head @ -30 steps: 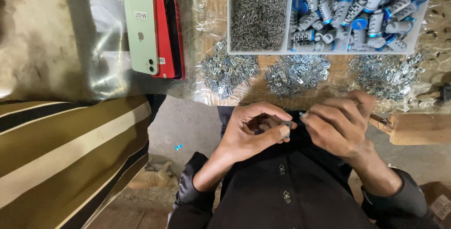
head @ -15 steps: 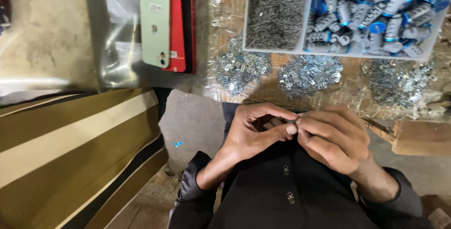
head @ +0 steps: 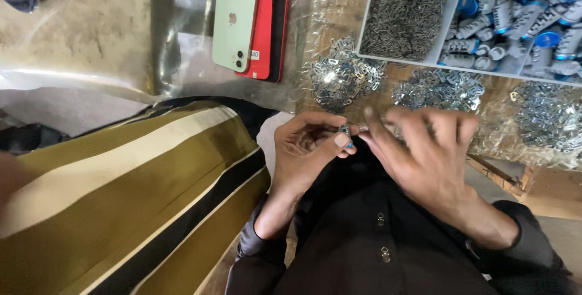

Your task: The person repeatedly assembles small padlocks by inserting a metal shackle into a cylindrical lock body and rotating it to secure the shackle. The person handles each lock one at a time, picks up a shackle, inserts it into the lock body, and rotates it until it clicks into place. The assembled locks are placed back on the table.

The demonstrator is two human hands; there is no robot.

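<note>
While my left hand pinches the small silver metal piece with a blue end just above my lap, my right hand has loosened, its fingers now spread, only the tips touching it. Both hands have shifted nearer the heaps of shiny metal clips, so fitting seems nearly finished.

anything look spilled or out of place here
Yes: loose heaps of small metal clips lie on the plastic sheet outside the divided tray, and three phones sit stacked beside them.
</note>
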